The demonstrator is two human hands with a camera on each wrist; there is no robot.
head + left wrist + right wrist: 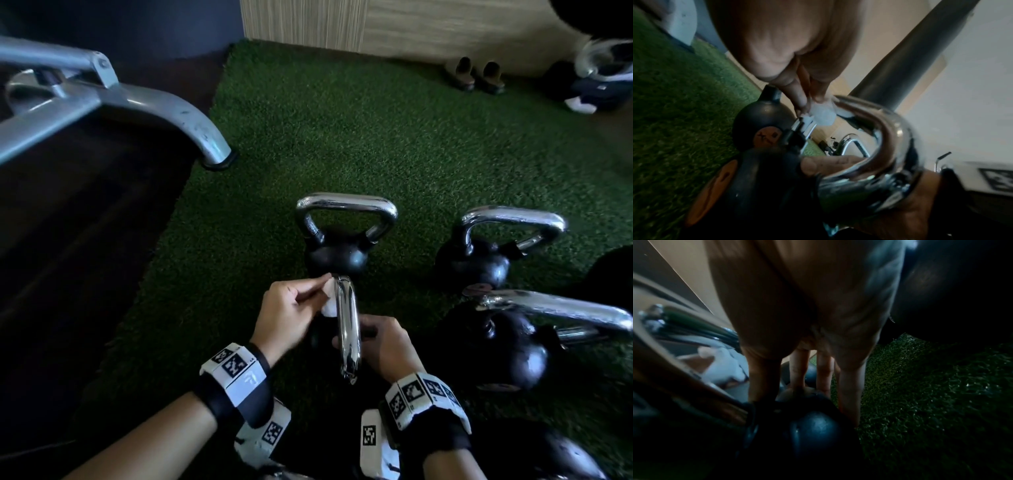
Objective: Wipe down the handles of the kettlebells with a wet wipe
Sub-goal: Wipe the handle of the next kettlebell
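Several black kettlebells with chrome handles stand on green turf (342,137). The nearest kettlebell (813,431) shows its handle (347,325) edge-on between my hands. My left hand (323,284) pinches a white wet wipe (327,306) against the handle's left side near its far end. In the left wrist view the wipe (822,115) sits between my fingertips at the handle's bend (890,138). My right hand (356,332) grips this kettlebell to the right of the handle, fingers (799,369) reaching down onto the black ball.
Another kettlebell (342,253) stands just beyond the held one, two more (479,263) (513,349) to the right. A grey metal bench leg (205,137) rests at the turf's left edge. Shoes (476,77) and a bag (599,89) lie by the far wall.
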